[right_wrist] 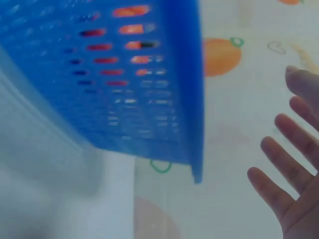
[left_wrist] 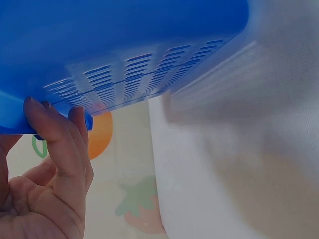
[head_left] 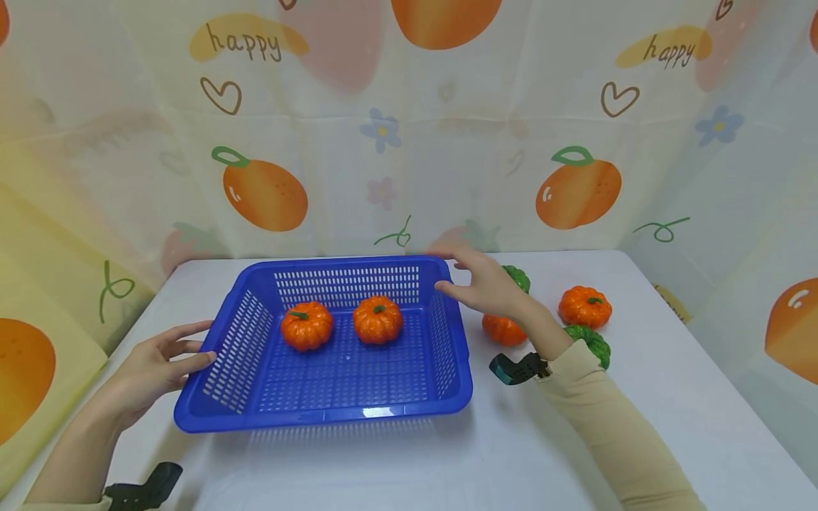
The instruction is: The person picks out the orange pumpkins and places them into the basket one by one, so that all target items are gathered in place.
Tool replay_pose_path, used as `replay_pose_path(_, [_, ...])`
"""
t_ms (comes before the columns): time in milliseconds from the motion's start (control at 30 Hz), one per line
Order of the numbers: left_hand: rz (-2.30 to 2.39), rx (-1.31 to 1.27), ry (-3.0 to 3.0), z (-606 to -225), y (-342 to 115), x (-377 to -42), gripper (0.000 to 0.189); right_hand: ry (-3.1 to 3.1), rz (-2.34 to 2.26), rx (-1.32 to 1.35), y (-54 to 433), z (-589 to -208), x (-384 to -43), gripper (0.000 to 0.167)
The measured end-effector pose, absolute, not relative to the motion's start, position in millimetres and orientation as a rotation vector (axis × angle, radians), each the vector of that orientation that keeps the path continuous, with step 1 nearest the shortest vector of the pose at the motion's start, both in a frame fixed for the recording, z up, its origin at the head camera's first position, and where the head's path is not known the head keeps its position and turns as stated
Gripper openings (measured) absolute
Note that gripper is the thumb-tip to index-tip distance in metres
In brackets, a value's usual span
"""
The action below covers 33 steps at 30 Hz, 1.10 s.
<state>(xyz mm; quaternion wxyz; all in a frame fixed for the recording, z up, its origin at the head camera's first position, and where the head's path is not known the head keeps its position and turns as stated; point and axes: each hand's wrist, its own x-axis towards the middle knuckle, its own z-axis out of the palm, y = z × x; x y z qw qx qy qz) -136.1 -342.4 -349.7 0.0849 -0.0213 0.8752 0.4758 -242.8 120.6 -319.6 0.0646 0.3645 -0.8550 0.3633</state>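
Backdrop (head_left: 409, 170) lettering reads "happy" at eleven and two o'clock. Left hand (head_left: 150, 372) grips the rim at nine of a perforated blue plastic basket (head_left: 319, 417), which holds two ribbed, glossy orange pumpkins (head_left: 307, 328). Right hand (head_left: 482, 280), fingers spread, sits just off its two o'clock; toward three, more orange pumpkins (head_left: 584, 309) and partly hidden green pieces (head_left: 596, 345).

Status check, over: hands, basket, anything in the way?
Left hand gripping blue basket. Right hand clear of it, fingers spread. Two orange pumpkins inside. In the way rightward, perhaps: loose orange pumpkins, green items, some partly behind right forearm.
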Motion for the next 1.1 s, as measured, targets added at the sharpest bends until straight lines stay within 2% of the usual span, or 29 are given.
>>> replay_pose_path(567, [1.418, -0.063, 2.615, -349, -342, -136, 0.068, -2.683, 1.069, 0.821, 164, -347, -239, 0.053])
replay_pose_path(1100, [1.403, -0.062, 2.625, -347, -341, -135, 0.068, -2.719, 1.105, 0.779, 195, -368, -236, 0.057])
